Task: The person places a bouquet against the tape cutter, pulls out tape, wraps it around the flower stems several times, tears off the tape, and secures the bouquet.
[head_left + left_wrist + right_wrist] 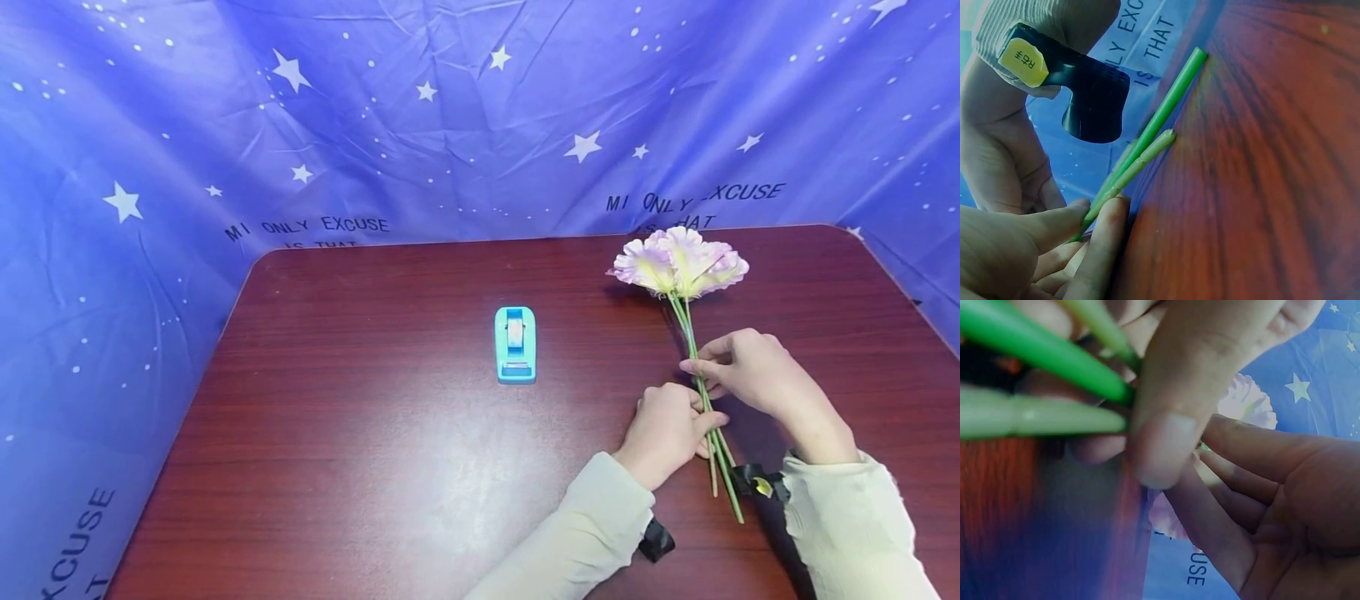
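Observation:
A bunch of pale lilac and white flowers [678, 262] with long green stems [731, 485] lies toward the right side of the table, blossoms pointing to the back. My left hand [667, 432] pinches the stems at about their lower middle, thumb across them. Just above it, my right hand [753, 371] holds the same stems between thumb and fingers. From the left wrist, the cut stem ends [1169, 103] stick out past my thumb and forefinger. In the right wrist view my left thumb [1175, 419] covers part of the stems, in front of my right hand [1279, 494].
A light blue tape dispenser [515, 367] stands on the dark red wooden table [337, 400], left of the flowers. Blue cloth with white stars [450, 125] hangs behind and beside the table. A black strap [1094, 94] with a yellow tag is on the right wrist.

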Demonstrator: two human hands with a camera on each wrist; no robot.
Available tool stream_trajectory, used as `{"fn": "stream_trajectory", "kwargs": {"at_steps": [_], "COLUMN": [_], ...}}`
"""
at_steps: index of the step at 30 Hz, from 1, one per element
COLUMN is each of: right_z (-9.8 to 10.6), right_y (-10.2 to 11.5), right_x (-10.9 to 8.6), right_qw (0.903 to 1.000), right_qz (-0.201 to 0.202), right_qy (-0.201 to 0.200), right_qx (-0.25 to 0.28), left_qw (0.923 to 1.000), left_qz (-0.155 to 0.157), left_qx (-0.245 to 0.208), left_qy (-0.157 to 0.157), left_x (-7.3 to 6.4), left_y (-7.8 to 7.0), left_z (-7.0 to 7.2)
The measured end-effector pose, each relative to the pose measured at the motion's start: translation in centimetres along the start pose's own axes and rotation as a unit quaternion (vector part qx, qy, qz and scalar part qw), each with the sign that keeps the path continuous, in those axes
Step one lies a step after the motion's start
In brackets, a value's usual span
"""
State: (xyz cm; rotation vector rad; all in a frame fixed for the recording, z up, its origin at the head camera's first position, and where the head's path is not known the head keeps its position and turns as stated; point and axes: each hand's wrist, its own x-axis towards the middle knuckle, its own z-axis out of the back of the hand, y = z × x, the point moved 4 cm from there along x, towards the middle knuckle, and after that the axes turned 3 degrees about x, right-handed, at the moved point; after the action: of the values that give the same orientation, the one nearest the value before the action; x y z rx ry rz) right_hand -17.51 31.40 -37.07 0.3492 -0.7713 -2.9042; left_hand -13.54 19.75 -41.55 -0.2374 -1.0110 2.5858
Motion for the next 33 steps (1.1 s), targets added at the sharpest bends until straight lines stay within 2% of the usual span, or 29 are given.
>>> {"fn": "stream_trajectory", "kwargs": {"at_steps": [4,13,17,21,27,33], "right_z": [-0.2,-0.4,-0.3,-0.2,-0.2,0.3], "right_y": [-0.5,-0.9,-1.0,-1.0,-0.7,-0.3], "right_x": [0.1,0.2,0.2,0.2,0.3,0.3], "right_qw": [0.9998,0.9997,0.9994,0.9992,0.9986,0.9991], "right_qz": [-0.007,-0.018,-0.021,-0.026,-0.032,-0.029], "right_qy": [0.015,0.018,0.023,0.027,0.04,0.024], "right_qx": [0.005,0.007,0.013,0.012,0.013,-0.02], "left_qw": [0.999,0.9989,0.9996,0.9967,0.9833,0.9721], "left_qz": [0.022,0.029,0.017,0.017,0.004,-0.012], "left_qx": [-0.04,-0.036,0.01,0.076,0.182,0.232], "left_qy": [-0.001,0.006,0.018,0.023,0.004,-0.031], "left_x": [-0.1,0.0,0.1,0.2,0.2,0.0], "left_y": [0.1,0.0,-0.4,-0.6,-0.6,-0.7], "left_z": [-0.1,-0.1,0.1,0.4,1.1,2.8]}}
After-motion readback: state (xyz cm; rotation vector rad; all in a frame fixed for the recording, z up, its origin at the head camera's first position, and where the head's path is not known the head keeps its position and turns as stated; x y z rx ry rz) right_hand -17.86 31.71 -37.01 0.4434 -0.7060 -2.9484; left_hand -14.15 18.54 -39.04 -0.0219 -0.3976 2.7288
